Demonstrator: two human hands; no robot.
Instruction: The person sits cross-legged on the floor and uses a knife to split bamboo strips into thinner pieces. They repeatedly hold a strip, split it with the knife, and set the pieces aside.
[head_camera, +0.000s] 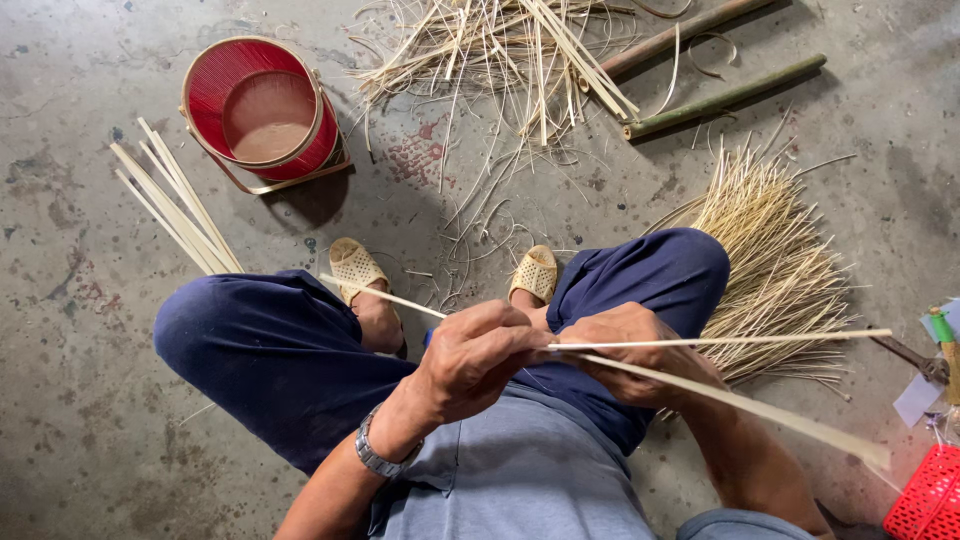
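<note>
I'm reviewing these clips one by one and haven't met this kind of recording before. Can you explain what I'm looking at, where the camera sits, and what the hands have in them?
There is no machine here: a seated person works with bare hands, and the single camera is worn on their head, looking down at their lap and the concrete floor. The left hand, with a wristwatch, and the right hand pinch thin bamboo strips that cross between them. On the floor lie a red round basket, a bundle of flat bamboo slats, a heap of shavings, two bamboo poles and a fan of fine slivers. A red plastic basket shows at the lower right corner.
</note>
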